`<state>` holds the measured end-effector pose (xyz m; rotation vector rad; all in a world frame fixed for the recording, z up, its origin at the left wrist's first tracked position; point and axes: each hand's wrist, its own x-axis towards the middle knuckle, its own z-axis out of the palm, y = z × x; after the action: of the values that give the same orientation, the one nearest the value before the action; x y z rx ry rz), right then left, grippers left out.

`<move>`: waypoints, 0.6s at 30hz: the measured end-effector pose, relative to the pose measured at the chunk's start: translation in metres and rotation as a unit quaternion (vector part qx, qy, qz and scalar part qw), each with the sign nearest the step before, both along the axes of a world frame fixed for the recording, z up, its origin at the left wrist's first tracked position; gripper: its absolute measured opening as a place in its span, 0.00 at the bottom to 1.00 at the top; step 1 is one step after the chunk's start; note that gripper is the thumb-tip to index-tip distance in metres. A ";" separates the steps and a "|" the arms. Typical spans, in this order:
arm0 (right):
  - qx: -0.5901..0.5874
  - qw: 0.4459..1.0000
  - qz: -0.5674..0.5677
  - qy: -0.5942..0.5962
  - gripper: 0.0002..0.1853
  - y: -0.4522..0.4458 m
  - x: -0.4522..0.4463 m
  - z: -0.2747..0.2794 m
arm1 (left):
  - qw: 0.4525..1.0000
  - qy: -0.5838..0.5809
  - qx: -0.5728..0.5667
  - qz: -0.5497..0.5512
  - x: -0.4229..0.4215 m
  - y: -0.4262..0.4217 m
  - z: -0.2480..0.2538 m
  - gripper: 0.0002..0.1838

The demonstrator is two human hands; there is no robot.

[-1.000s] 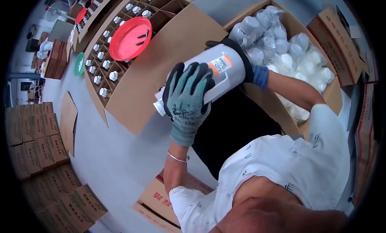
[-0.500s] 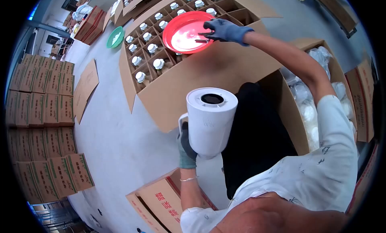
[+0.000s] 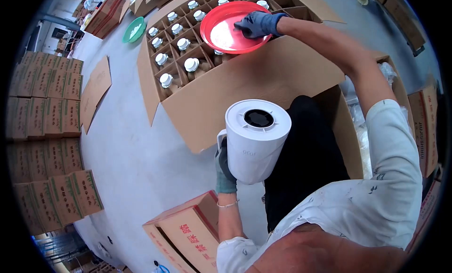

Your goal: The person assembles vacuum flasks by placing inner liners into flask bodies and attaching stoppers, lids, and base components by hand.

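Note:
My left hand [image 3: 225, 167], in a grey-green glove, is closed around the handle of a white jug-like plastic vessel [image 3: 256, 153]. A round black centre shows on the vessel's upward-facing end. My right hand [image 3: 254, 25], gloved in blue-grey, reaches into a shallow red basin [image 3: 226, 46], its fingers drawn together at the basin's bottom. Whether anything is between them I cannot make out. The basin rests on top of an open divided carton [image 3: 254, 84]. White-capped bottles [image 3: 191, 65] stand upright in several of its compartments.
An open carton of plastic-wrapped items [image 3: 360, 131] stands to the right. Stacked cartons [image 3: 49, 117] line the left side. A green basin [image 3: 134, 30] and a flat cardboard piece [image 3: 96, 91] lie on the floor. A carton with red print [image 3: 188, 230] sits below my left hand.
My right hand's fingers, spread over the red basin before, have come together inside it. The white vessel has tilted slightly and appears larger and further right. The whole view has shifted a little.

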<state>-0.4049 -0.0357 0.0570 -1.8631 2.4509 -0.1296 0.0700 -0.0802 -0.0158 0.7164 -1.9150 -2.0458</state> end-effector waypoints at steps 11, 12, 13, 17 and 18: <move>-0.163 0.716 0.036 -0.678 0.19 0.125 0.157 0.073 | 0.995 0.035 -0.078 -0.058 -0.008 -0.011 -0.017 0.18; -0.167 0.757 0.100 -0.624 0.17 0.138 0.166 0.071 | 0.997 0.045 0.019 -0.059 -0.010 -0.016 -0.027 0.19; -0.167 0.846 0.171 -0.477 0.18 0.146 0.175 0.073 | 0.995 0.053 0.049 -0.063 -0.012 -0.018 -0.031 0.19; -0.121 0.929 0.246 -0.249 0.22 0.170 0.211 0.092 | 0.992 0.065 0.075 -0.072 -0.028 -0.013 -0.017 0.18; -0.119 0.936 0.236 -0.234 0.22 0.176 0.217 0.094 | 0.985 0.059 0.149 -0.061 -0.033 -0.010 -0.002 0.18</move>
<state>-0.1883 0.1401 0.1508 -2.1426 1.6910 -0.7687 0.0368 -0.0898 -0.0181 0.5363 -1.6448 -2.4228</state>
